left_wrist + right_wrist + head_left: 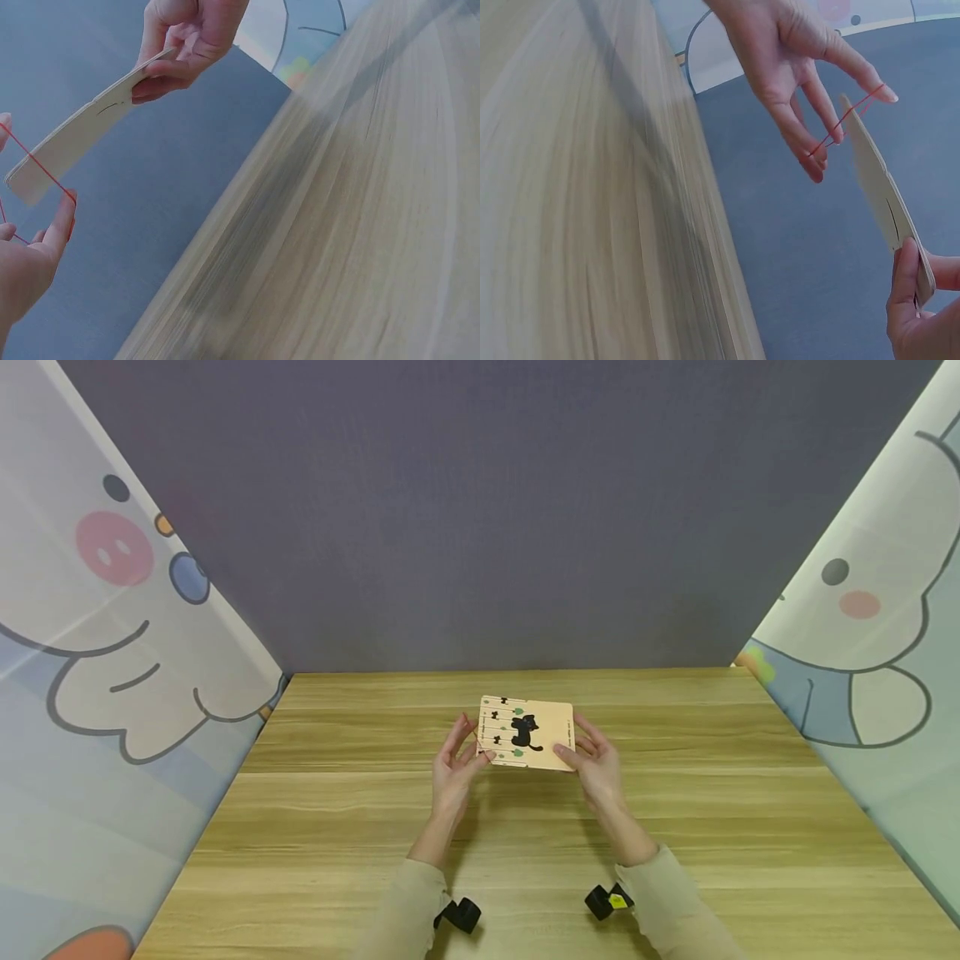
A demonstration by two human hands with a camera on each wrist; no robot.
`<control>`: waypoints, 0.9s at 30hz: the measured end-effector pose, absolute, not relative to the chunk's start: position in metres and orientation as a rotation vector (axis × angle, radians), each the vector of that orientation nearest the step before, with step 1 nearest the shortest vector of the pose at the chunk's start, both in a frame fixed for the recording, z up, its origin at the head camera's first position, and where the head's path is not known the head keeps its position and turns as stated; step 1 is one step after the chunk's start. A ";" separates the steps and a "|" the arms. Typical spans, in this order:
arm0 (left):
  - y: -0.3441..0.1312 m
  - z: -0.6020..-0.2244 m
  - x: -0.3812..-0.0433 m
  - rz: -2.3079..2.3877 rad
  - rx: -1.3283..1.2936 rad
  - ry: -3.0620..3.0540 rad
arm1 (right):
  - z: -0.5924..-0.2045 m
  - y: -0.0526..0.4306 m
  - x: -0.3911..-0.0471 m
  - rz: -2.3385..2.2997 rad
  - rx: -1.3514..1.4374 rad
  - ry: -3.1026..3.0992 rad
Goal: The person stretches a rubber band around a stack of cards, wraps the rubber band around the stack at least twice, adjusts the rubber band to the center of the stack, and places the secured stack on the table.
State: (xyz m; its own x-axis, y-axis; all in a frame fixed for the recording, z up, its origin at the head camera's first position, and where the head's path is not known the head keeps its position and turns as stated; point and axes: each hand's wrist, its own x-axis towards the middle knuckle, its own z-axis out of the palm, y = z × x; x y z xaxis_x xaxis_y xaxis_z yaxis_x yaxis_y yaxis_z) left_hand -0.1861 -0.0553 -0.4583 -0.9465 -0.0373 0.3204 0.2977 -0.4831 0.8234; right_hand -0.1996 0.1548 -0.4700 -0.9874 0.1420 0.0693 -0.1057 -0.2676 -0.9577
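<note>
Clearly, we grip the cream booklet (pixel 551 735) by its right end between the thumb and fingers of our right hand (pixel 600 768), holding it above the middle of the wooden table (pixel 337 827). At its left end, our left hand (pixel 452 777) spreads its fingers, a red band (pixel 50 176) stretched across them; we cannot tell whether that loop encloses the booklet's end.
</note>
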 end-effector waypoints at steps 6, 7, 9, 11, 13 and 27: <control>-0.057 -0.438 -0.179 -2.585 -0.284 -1.556 | -0.489 0.165 -0.207 2.372 0.137 -1.781; -0.058 -0.438 -0.179 -2.577 -0.299 -1.573 | -0.487 0.165 -0.205 2.361 0.188 -1.794; -0.060 -0.437 -0.181 -2.566 -0.334 -1.601 | -0.482 0.166 -0.200 2.338 0.245 -1.836; -0.063 -0.437 -0.184 -2.531 -0.362 -1.655 | -0.478 0.166 -0.196 2.333 0.263 -1.864; -0.066 -0.446 -0.193 -2.496 -0.428 -1.690 | -0.501 0.170 -0.208 2.257 0.232 -1.936; -0.084 -0.422 -0.222 -2.395 -0.484 -2.008 | -0.444 0.156 -0.178 2.255 0.365 -1.881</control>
State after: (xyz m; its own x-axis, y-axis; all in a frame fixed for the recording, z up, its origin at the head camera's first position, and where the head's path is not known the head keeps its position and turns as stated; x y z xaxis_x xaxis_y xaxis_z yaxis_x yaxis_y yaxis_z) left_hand -0.2221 -0.0841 -0.4215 -0.9529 0.2105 0.2185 0.1785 -0.1934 0.9647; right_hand -0.1776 0.1563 -0.4443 -0.9532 -0.0172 0.3018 -0.2938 -0.1819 -0.9384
